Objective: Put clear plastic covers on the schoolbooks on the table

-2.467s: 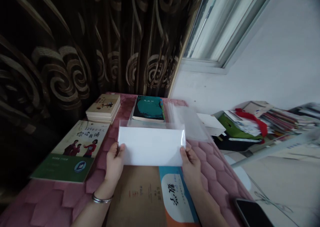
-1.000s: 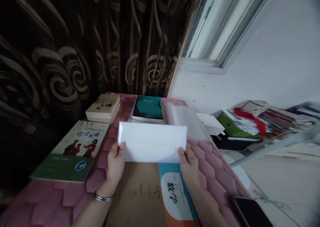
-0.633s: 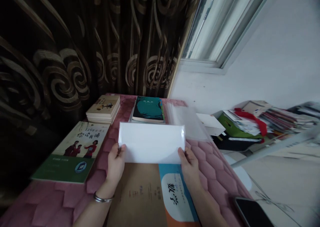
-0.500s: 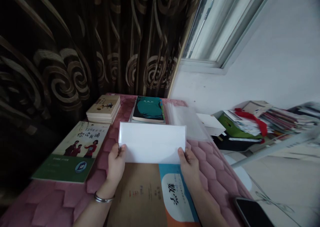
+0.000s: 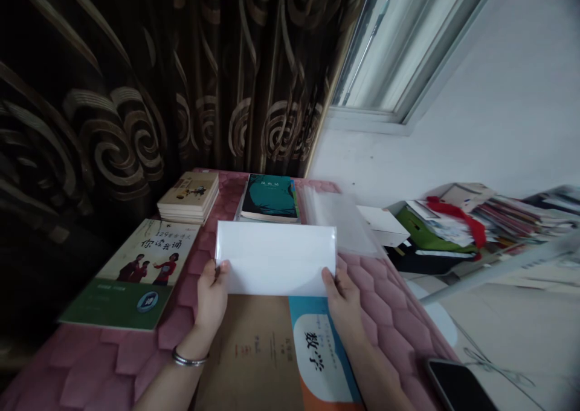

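Your left hand (image 5: pixel 211 299) and right hand (image 5: pixel 343 299) each pinch a lower corner of the white glossy sheet (image 5: pixel 276 257), the left grip clamped on its left corner and the right grip on its right corner, thumbs on the near face and the other fingers hidden behind it. You hold the sheet wide side across, its face tilted toward you, raised just above the pink quilted surface (image 5: pixel 389 314) and centred before you. A metal bracelet (image 5: pixel 189 358) circles your left wrist. Directly below the sheet, between your forearms, lie a brown notebook (image 5: pixel 249 350) and, overlapping its right edge, a blue and orange book (image 5: pixel 317 353) with a white oval on its cover. To the left lies a green-covered book (image 5: pixel 136 278), flat and well apart from your left hand. Beyond the sheet, from left to right, lie a stack of thin books (image 5: pixel 189 196), a dark teal book (image 5: pixel 270 196) and clear plastic sleeves (image 5: pixel 339 220). A dark phone (image 5: pixel 457 387) lies at the lower right, screen up. A patterned curtain (image 5: pixel 136 66) hangs behind the surface, with a window (image 5: pixel 399 42) to its right, and a pile of papers (image 5: pixel 453 217) fills the far right.
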Demonstrator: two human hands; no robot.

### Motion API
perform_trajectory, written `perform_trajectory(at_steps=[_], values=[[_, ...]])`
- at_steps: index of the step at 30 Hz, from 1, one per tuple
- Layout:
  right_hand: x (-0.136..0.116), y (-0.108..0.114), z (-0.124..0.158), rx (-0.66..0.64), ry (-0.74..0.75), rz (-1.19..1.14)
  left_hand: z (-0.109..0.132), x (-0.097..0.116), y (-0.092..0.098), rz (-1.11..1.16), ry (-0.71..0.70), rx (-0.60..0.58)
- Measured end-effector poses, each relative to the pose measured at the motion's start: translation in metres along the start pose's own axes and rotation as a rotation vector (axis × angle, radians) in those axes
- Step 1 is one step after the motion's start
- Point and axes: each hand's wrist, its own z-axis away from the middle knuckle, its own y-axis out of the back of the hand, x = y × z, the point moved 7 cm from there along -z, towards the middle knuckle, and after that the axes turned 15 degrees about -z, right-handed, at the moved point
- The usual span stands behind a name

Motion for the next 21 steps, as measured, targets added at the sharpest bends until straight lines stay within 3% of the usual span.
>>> perform_trajectory(at_steps=[6, 21], values=[[-0.0018, 0.0025, -0.0048, 0.032, 0.086, 0.138, -0.0019, -0.0026, 0.0003, -0.034, -0.027, 0.014], [-0.0067, 0.0004, -0.0014, 0.066, 0.126, 0.180, -0.0024, -0.0030, -0.0006, -0.018, -0.024, 0.019]])
